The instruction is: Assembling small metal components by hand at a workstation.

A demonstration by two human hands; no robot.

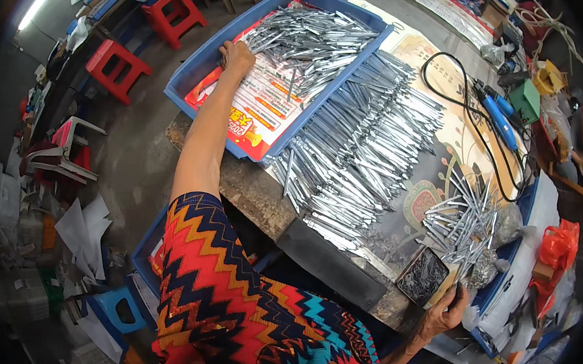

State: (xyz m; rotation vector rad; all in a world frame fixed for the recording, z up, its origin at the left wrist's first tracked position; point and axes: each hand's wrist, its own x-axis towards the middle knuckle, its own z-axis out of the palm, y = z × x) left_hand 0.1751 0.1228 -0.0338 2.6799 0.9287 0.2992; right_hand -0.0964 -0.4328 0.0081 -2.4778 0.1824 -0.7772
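My left hand (235,55) reaches far out into a blue plastic tray (193,66) lined with red and white printed paper. Its curled fingers rest on the edge of a heap of thin silver metal rods (311,37); I cannot tell if it holds any. My right hand (447,312) is low at the near edge of the table, fingers gripping the corner of a small dark rectangular box (422,276). Just above that hand lies a smaller loose pile of rods (461,227). A large spread of rods (364,142) covers the table between the two hands.
A blue corded hand tool (499,119) with a black cable lies on the table beyond the rods. Red plastic stools (117,67) stand on the floor past the tray, with white chairs and paper clutter around them. An orange bag (558,243) hangs at the table's end.
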